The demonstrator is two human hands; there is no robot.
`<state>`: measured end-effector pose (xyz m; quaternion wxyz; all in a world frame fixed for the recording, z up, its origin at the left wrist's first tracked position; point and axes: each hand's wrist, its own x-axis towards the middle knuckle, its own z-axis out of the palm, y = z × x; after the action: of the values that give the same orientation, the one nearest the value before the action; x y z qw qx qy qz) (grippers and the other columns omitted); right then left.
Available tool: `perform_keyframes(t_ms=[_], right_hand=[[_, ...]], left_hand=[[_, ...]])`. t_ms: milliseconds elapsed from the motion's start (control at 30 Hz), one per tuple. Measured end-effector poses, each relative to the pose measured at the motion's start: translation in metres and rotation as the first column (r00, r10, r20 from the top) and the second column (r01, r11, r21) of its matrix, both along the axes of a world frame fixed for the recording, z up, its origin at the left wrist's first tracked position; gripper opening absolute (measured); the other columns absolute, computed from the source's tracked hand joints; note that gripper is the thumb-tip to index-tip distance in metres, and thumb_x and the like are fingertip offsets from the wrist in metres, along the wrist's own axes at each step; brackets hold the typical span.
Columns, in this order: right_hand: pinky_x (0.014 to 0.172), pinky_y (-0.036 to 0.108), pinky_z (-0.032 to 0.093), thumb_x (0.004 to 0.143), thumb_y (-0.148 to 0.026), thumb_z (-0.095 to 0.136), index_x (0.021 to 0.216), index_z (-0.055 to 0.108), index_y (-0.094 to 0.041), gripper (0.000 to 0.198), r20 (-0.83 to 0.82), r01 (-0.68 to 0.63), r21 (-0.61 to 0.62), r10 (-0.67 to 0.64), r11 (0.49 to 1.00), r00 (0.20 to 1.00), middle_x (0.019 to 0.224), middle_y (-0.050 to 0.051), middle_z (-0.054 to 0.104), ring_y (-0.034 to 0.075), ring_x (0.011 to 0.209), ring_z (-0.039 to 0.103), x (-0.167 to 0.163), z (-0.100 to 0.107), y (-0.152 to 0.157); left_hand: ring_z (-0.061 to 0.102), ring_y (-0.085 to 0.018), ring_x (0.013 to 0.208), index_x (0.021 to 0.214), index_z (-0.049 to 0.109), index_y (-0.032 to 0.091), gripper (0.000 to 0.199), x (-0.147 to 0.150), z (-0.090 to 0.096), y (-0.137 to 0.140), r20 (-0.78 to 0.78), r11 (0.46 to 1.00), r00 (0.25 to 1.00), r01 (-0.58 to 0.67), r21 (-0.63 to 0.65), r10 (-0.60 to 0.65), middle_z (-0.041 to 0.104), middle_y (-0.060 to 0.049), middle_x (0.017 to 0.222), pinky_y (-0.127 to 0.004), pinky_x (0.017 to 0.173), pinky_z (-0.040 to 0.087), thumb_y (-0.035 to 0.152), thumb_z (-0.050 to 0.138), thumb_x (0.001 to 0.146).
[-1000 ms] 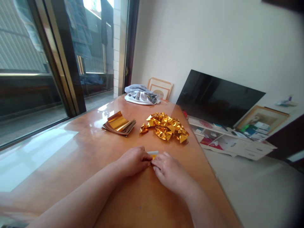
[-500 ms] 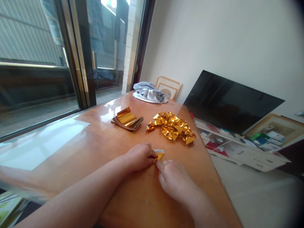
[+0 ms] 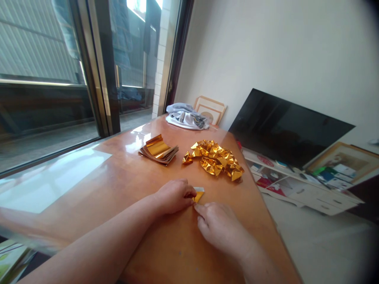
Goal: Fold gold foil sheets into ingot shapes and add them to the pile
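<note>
A small piece of gold foil paper (image 3: 199, 195), partly folded with a pale strip along its far edge, lies on the tabletop between my hands. My left hand (image 3: 177, 195) is closed on its left side, fingers curled and hiding much of it. My right hand (image 3: 217, 221) is closed too, with a fingertip and thumb at the paper's near corner close to the left fingertips. Beyond them is a heap of folded gold foil pieces (image 3: 219, 157), with one folded piece (image 3: 187, 158) lying apart at its left. A stack of gold foil sheets (image 3: 158, 150) curls upward farther left.
The glossy wooden table (image 3: 133, 185) has its right edge beside my right arm. Bundled cloth (image 3: 186, 116) sits at the far end. A sliding glass door (image 3: 97, 71) stands left; a television (image 3: 290, 126) and a white cabinet (image 3: 310, 196) stand right.
My right hand has shifted slightly down and toward me along the paper's near corner, showing a little more gold. My left hand stays in place.
</note>
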<state>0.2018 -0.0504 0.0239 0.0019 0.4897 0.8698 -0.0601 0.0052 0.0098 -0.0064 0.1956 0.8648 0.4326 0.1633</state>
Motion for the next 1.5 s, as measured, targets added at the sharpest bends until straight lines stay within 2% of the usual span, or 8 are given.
perform_keyframes(t_ms=[233,400,700,867,1067,1300,1400,1500], right_hand=[[0.066,0.026,0.037,0.092,-0.020,0.047,0.078,0.067,-0.022,0.024,-0.334,0.058,-0.028,-0.064,0.998,0.940,0.082,0.003,0.070,0.017,0.074,0.061,0.003,-0.020,0.029],[0.066,0.024,0.038,0.092,-0.020,0.048,0.071,0.059,-0.020,0.024,-0.462,0.050,-0.049,-0.067,0.998,0.884,0.079,0.001,0.066,0.015,0.075,0.059,0.002,-0.034,0.047],[0.072,0.027,0.045,0.095,-0.026,0.047,0.084,0.071,-0.021,0.026,-0.540,0.060,-0.069,-0.088,0.996,0.837,0.084,0.004,0.070,0.019,0.081,0.061,0.002,-0.044,0.055],[0.075,0.028,0.046,0.097,-0.029,0.046,0.089,0.071,-0.021,0.027,-0.557,0.081,-0.090,-0.118,0.993,0.822,0.090,0.005,0.072,0.020,0.085,0.064,0.002,-0.052,0.062],[0.074,0.028,0.047,0.098,-0.032,0.046,0.087,0.071,-0.021,0.029,-0.573,0.100,-0.077,-0.126,0.992,0.810,0.087,0.005,0.072,0.020,0.082,0.065,0.002,-0.052,0.065],[0.083,0.031,0.048,0.097,-0.030,0.047,0.099,0.073,-0.021,0.028,-0.577,0.108,-0.063,-0.124,0.992,0.807,0.098,0.006,0.073,0.021,0.091,0.065,0.002,-0.050,0.065],[0.085,0.031,0.049,0.095,-0.031,0.050,0.105,0.071,-0.020,0.026,-0.640,0.118,-0.125,-0.170,0.985,0.749,0.103,0.007,0.074,0.021,0.095,0.066,0.005,-0.053,0.067],[0.070,0.028,0.049,0.092,-0.034,0.054,0.096,0.068,-0.019,0.021,-0.656,0.135,-0.237,-0.261,0.962,0.708,0.088,0.003,0.072,0.018,0.079,0.065,0.009,-0.058,0.067]], left_hand=[[0.064,-0.019,0.079,0.104,0.073,0.028,0.024,0.003,-0.001,-0.001,0.022,0.999,0.999,-0.043,-0.009,0.043,0.068,-0.003,0.092,-0.026,0.070,0.046,0.035,0.061,0.084],[0.065,-0.020,0.083,0.101,0.072,0.029,0.022,0.003,-0.003,-0.001,0.017,0.998,0.998,-0.062,0.000,0.062,0.068,-0.003,0.093,-0.027,0.073,0.047,0.033,0.060,0.083],[0.066,-0.022,0.083,0.108,0.060,0.026,0.032,0.005,-0.002,-0.005,-0.011,0.984,0.984,-0.178,0.002,0.178,0.071,-0.004,0.097,-0.028,0.066,0.045,0.039,0.064,0.080],[0.066,-0.023,0.082,0.102,0.057,0.025,0.028,0.006,-0.003,-0.006,-0.030,0.977,0.977,-0.212,0.014,0.213,0.070,-0.004,0.094,-0.028,0.064,0.044,0.036,0.065,0.078],[0.064,-0.022,0.083,0.090,0.060,0.024,0.015,0.005,-0.002,-0.005,-0.041,0.987,0.987,-0.157,0.039,0.158,0.068,-0.004,0.094,-0.029,0.068,0.045,0.034,0.064,0.078],[0.065,-0.022,0.085,0.101,0.070,0.029,0.020,0.003,0.002,-0.008,-0.018,0.995,0.996,-0.091,0.050,0.092,0.067,-0.004,0.094,-0.030,0.075,0.047,0.031,0.060,0.084],[0.065,-0.021,0.082,0.101,0.072,0.030,0.021,0.002,0.005,-0.008,-0.025,0.997,0.998,-0.063,0.039,0.064,0.066,-0.003,0.092,-0.029,0.073,0.046,0.029,0.059,0.085],[0.065,-0.021,0.082,0.096,0.073,0.028,0.018,0.001,0.005,-0.007,-0.030,0.998,0.998,-0.059,0.035,0.060,0.066,-0.004,0.093,-0.028,0.071,0.046,0.028,0.061,0.083]])
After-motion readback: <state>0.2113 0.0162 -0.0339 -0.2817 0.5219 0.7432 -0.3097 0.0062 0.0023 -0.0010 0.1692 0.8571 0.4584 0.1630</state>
